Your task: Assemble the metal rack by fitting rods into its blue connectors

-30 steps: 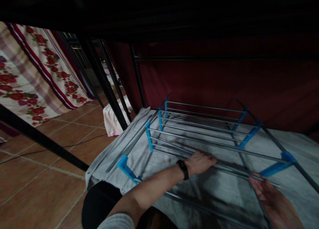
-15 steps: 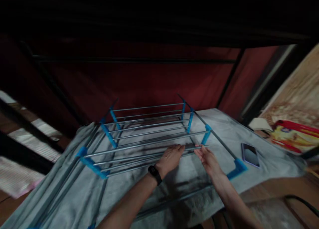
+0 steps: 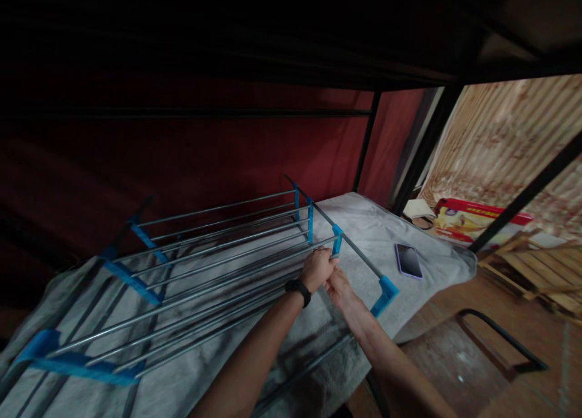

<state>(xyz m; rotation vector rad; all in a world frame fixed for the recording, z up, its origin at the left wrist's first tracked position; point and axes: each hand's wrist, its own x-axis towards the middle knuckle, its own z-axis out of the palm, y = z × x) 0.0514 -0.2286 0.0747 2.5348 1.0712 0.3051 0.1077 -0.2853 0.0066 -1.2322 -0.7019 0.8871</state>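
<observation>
On the grey sheet, a half-assembled rack is laid flat; one rod end is clamped by left hand and right hand beside a blue connector, seemingly not yet seated.

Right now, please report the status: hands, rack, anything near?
Left hand gripping rack rod. Right hand closed beside it, under the rod. Phone lies apart.

Two hands meet at the right end of one metal rack: the left hand and the right hand. One phone lies right of the rack, and one red box sits beyond the phone.
</observation>
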